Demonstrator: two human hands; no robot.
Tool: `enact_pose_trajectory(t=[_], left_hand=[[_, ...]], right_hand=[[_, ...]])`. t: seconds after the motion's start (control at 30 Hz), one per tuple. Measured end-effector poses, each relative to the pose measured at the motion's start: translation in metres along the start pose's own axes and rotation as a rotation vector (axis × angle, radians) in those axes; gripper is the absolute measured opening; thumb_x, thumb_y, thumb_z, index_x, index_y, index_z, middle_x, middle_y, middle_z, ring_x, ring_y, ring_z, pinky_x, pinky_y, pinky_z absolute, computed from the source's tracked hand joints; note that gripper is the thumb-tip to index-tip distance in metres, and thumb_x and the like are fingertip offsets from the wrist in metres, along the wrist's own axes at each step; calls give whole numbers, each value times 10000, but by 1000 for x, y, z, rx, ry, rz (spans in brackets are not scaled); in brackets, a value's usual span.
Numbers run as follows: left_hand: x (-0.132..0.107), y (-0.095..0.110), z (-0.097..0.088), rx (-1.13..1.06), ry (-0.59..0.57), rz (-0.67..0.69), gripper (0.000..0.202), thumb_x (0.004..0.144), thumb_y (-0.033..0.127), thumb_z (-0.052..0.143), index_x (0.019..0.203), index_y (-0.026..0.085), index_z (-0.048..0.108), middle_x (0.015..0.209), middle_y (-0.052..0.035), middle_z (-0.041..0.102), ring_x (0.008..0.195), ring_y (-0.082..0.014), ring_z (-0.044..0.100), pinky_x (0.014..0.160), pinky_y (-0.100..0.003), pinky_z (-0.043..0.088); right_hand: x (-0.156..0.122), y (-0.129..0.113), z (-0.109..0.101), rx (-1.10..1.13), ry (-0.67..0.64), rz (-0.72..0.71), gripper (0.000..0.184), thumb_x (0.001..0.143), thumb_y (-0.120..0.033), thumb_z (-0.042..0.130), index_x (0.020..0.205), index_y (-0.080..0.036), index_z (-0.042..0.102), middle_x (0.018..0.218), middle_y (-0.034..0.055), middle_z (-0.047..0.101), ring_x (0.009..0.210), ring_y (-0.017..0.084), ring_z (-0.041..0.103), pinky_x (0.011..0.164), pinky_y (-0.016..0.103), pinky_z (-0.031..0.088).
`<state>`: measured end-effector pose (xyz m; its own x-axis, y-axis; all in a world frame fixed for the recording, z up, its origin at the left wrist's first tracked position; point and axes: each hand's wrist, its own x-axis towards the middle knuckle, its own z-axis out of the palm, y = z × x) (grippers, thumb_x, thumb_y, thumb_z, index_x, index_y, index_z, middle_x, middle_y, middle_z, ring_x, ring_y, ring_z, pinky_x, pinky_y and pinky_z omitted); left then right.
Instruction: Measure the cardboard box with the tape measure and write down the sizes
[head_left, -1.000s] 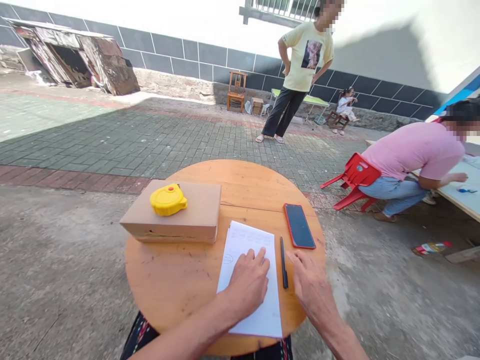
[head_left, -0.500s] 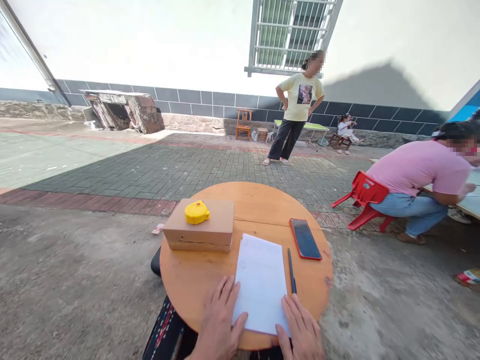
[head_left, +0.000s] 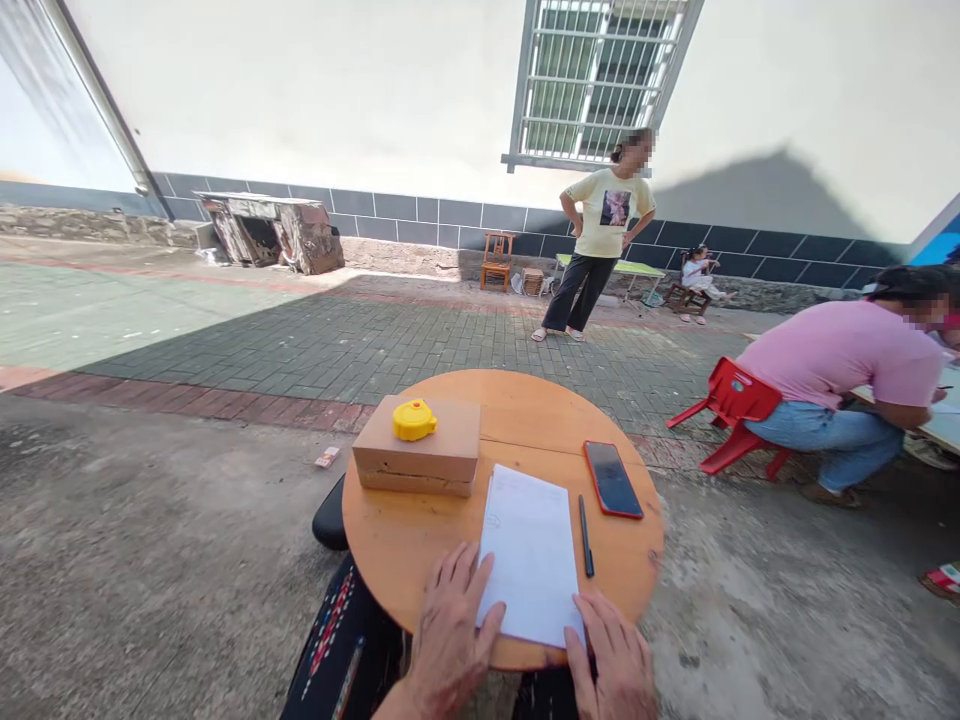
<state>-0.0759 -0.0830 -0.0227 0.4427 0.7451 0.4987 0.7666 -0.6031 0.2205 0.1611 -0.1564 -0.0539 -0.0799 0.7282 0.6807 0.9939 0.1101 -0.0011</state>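
White sheets of paper (head_left: 529, 550) lie on a round wooden table (head_left: 420, 530), with a faint drawn mark near their left edge. My left hand (head_left: 454, 630) rests at the lower left edge of the paper, fingers spread. At the lower right corner, my right hand (head_left: 611, 655) touches the paper, its fingers stretched out. A black pen (head_left: 586, 537) lies just right of the sheets, beyond my right fingertips. Farther right is a phone (head_left: 613, 480) with a red edge. To the left, a yellow tape measure (head_left: 414, 421) sits on a brown cardboard box (head_left: 416, 463).
A person in pink (head_left: 840, 350) sits on a red plastic chair (head_left: 742, 395) at another table on the right. Ahead stands a person in a yellow T-shirt (head_left: 609, 225). A small person (head_left: 697, 275) sits by the wall, near a wooden chair (head_left: 496, 262).
The view has tilted up and shifted slightly left, so the scene sits lower and further right. Both hands stay at the paper's lower edges.
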Motion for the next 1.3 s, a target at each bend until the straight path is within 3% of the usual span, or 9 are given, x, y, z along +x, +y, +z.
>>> enact_pose_trajectory(t=[0.2,0.33,0.9,1.03,1.17,1.3], left_hand=[[3,5,-6,-56,-70,-45,311,894,221,498,1181,167,604,1298,-128,582,1220,-308,494,1035,-530,402],[4,8,-8,-70,-71,-59,292,880,204,505,1150,169,610,1294,-128,581,1223,-312,488,1044,-534,397],[2,5,-5,-35,-28,-21,288,890,240,515,1156,195,615,1286,-110,604,1204,-297,521,1020,-511,425],[1,5,-4,-44,-9,-14,312,892,253,524,1185,183,606,1262,-108,627,1191,-297,537,1016,-507,426],[0,4,-4,-69,-3,-11,390,900,253,515,1276,152,545,1236,-111,643,1186,-294,542,1005,-486,436],[0,4,-4,-91,19,-15,401,902,246,510,1289,140,529,1228,-121,642,1172,-287,551,1004,-472,442]], right_hand=[[7,-19,-17,77,-73,118,302,968,-349,457,1177,-194,610,1184,114,694,1098,284,620,897,407,411],[7,-23,-22,114,-98,110,276,966,-307,464,1160,-184,617,1189,109,696,1162,290,585,924,420,393],[5,-18,-12,206,-17,147,261,956,-284,485,1133,-200,658,1167,92,713,1095,259,641,923,422,422],[4,-17,-15,366,-3,333,315,966,-388,461,1113,-210,676,1142,93,726,1064,265,662,922,435,474],[5,-13,-23,608,-50,672,367,922,-497,505,1061,-232,719,1144,83,732,1045,272,673,860,390,550],[-6,-9,-28,738,129,1001,400,908,-499,527,1068,-182,710,1130,86,740,1047,285,674,814,367,573]])
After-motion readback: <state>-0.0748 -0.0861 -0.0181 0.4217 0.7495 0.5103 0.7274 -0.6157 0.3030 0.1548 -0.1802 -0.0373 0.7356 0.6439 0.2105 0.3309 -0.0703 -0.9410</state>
